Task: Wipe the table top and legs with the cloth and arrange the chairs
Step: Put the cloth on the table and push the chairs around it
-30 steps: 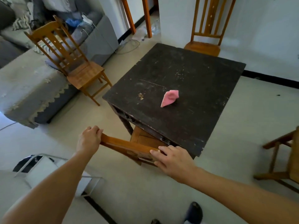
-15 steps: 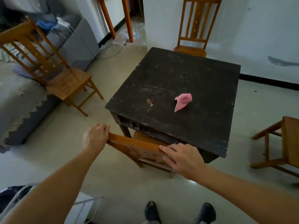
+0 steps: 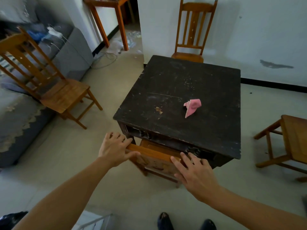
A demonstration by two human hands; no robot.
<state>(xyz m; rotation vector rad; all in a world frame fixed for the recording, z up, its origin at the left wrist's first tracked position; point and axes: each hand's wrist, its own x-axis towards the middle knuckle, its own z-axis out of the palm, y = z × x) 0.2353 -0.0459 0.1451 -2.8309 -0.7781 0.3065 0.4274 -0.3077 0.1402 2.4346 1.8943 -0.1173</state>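
A pink cloth [image 3: 192,107] lies crumpled on the dark, scratched table [image 3: 179,80], right of its middle. A wooden chair [image 3: 154,152] is tucked under the table's near side, with only its top rail and back showing. My left hand [image 3: 114,147] wraps the rail's left end, thumb along the front. My right hand [image 3: 195,173] lies flat on the rail's right end with its fingers spread. Three more wooden chairs stand around: one to the left [image 3: 61,95], one at the far side [image 3: 191,55], one at the right [image 3: 295,138].
A grey sofa [image 3: 16,123] runs along the left, close behind the left chair. A wooden side table [image 3: 116,7] stands at the back by a doorway, with cables on the floor. A white rack [image 3: 96,221] and my shoes [image 3: 164,221] are at the bottom.
The chair has slid further under the table. My right hand has loosened from a grip to a flat rest on the rail. The view has shifted left and back.
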